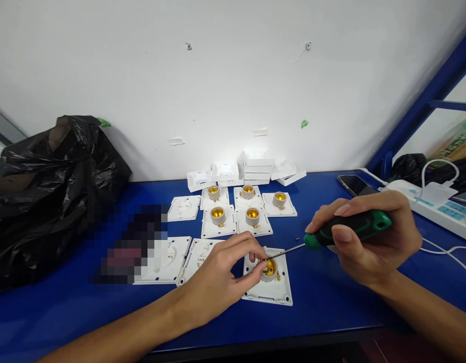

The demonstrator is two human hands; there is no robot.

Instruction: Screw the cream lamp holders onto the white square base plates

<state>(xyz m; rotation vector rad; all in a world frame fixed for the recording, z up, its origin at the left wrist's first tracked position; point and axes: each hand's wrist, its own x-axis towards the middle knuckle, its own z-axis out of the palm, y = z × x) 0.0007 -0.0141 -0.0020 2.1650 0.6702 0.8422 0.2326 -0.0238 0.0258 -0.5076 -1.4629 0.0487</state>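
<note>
My right hand (372, 242) is wrapped round the green and black handle of a screwdriver (348, 228). Its thin shaft points left, and the tip reaches the fingertips of my left hand (236, 267). Those fingers are pinched together at the rim of a lamp socket (270, 270) with a brass-coloured inside; whatever small thing is between them is hidden. The socket sits on a square white plate (280, 294) lying on the blue table near its front edge. A tiny screw (297, 239) lies on the table just beyond the plate.
Several white plates with sockets (218, 217) stand behind my hands, and bare plates (163, 275) lie to the left. White frames (257, 169) are stacked against the wall. A black plastic bag (55, 201) fills the left; a phone (356, 185) and power strip (441, 212) lie right.
</note>
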